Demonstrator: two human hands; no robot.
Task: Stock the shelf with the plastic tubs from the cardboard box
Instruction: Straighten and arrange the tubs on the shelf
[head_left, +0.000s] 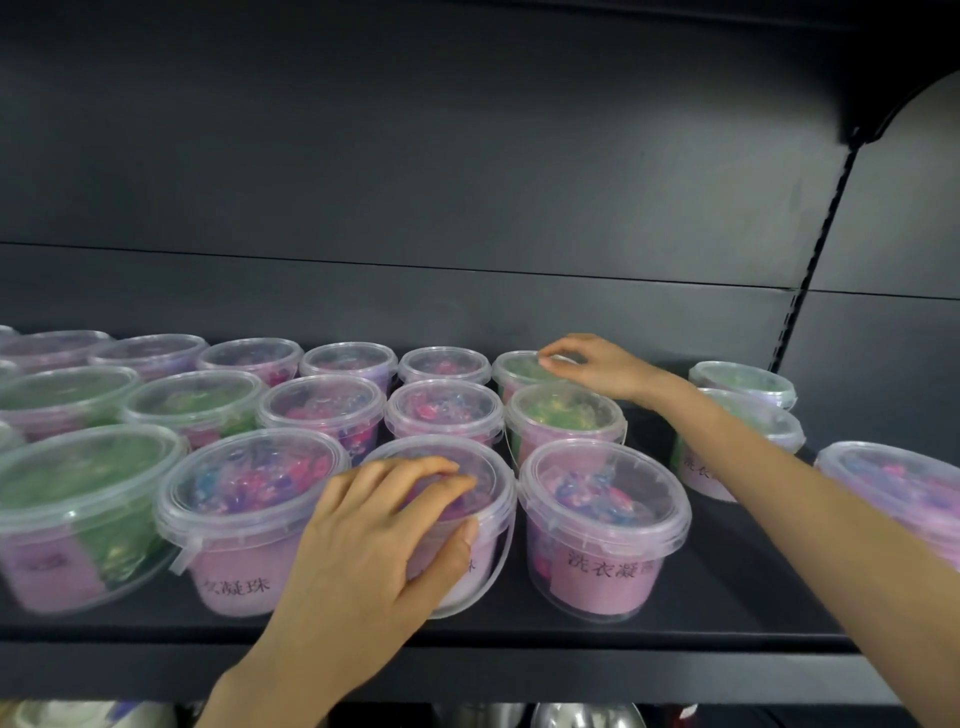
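Several clear plastic tubs with pink labels and coloured beads stand in three rows on the dark shelf (727, 582). My left hand (379, 535) grips a front-row tub (488, 483) from above, fingers curled over its lid and thumb on its side. My right hand (587, 364) reaches to the back row and rests curled fingertips on the lid of a green-filled tub (514, 366). A pink and blue tub (605, 525) stands between my arms at the front. The cardboard box is out of view.
Three more tubs stand apart on the right (748, 382), (898, 483). Bare shelf floor shows between them and the main block. A slotted upright (821, 234) runs up the dark back panel. Metal bowls (582, 717) show on the shelf below.
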